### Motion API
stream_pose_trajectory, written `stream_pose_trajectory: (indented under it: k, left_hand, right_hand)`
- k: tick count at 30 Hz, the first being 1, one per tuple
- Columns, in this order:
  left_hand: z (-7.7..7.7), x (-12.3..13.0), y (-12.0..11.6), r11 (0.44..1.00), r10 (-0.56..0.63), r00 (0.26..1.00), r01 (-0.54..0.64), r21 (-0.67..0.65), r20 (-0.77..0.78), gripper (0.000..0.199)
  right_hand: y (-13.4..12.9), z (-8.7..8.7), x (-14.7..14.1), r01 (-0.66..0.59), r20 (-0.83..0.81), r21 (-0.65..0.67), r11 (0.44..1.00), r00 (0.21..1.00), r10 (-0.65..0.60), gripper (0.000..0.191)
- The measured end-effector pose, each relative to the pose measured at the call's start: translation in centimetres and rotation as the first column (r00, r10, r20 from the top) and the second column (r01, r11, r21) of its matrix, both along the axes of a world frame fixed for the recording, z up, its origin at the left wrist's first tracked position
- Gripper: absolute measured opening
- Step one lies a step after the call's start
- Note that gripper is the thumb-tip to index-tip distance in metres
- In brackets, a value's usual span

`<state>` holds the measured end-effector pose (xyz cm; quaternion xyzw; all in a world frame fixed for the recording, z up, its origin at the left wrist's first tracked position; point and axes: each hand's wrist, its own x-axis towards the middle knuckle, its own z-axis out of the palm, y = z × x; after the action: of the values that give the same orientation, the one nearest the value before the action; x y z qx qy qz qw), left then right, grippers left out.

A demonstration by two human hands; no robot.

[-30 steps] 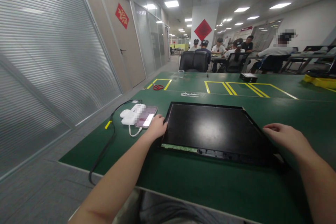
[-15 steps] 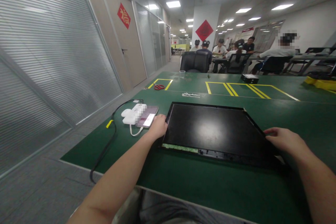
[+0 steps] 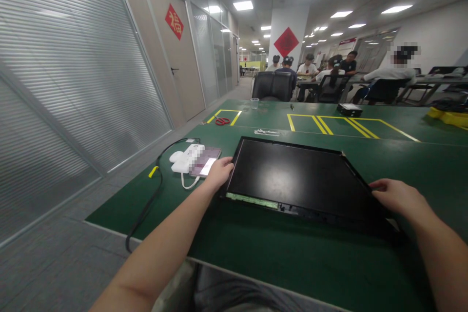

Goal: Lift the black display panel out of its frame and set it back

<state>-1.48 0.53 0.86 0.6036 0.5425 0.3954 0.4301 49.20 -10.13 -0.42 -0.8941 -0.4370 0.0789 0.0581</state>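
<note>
A black flat display panel [image 3: 300, 170] lies screen up over the green table [image 3: 256, 248], its left side looking slightly raised. A green circuit strip [image 3: 252, 200] runs along the left part of its near edge. My left hand [image 3: 220, 173] grips the panel's left edge, fingers curled round it. At the opposite edge my right hand [image 3: 397, 196] holds on, thumb and fingers closed on the frame; its fingertips are partly hidden. Close to my left hand lie a phone [image 3: 205, 162] with a white cable and some white plastic pieces [image 3: 181, 161].
A black cable [image 3: 146, 214] curves along the table's left edge. Beyond the panel are small white parts [image 3: 266, 132], red scissors [image 3: 222, 121], a clear cup [image 3: 254, 103], a black box [image 3: 349, 109] and yellow tape lines. Several people sit at tables farther back.
The panel's left side has risen slightly with my left hand, and the reflection on the screen has moved left. My right hand stays at the right edge.
</note>
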Motion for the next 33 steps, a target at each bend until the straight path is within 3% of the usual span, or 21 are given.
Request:
stream_pose_trajectory:
  k: [5,11,22,33]
  left_hand:
    - [0.0,0.3,0.0,0.970,0.175,0.939,-0.112,-0.216,0.297,0.034]
    - [1.0,0.6,-0.4,0.940,0.243,0.840,-0.081,-0.331,0.484,0.048]
    - [1.5,1.4,-0.6,0.924,0.317,0.755,-0.109,-0.366,0.575,0.037]
    - [0.3,1.4,0.4,0.916,0.303,0.793,-0.090,-0.391,0.529,0.041]
  right_hand:
    - [0.1,-0.3,0.4,-0.001,0.017,0.008,1.000,1.000,0.001,0.030]
    - [0.0,-0.3,0.5,-0.009,0.028,0.055,0.998,1.000,0.008,0.027]
    - [-0.3,0.3,-0.4,-0.001,0.011,0.013,1.000,1.000,0.000,0.033]
    - [-0.3,0.7,-1.1,-0.017,0.028,0.009,1.000,0.999,0.017,0.030]
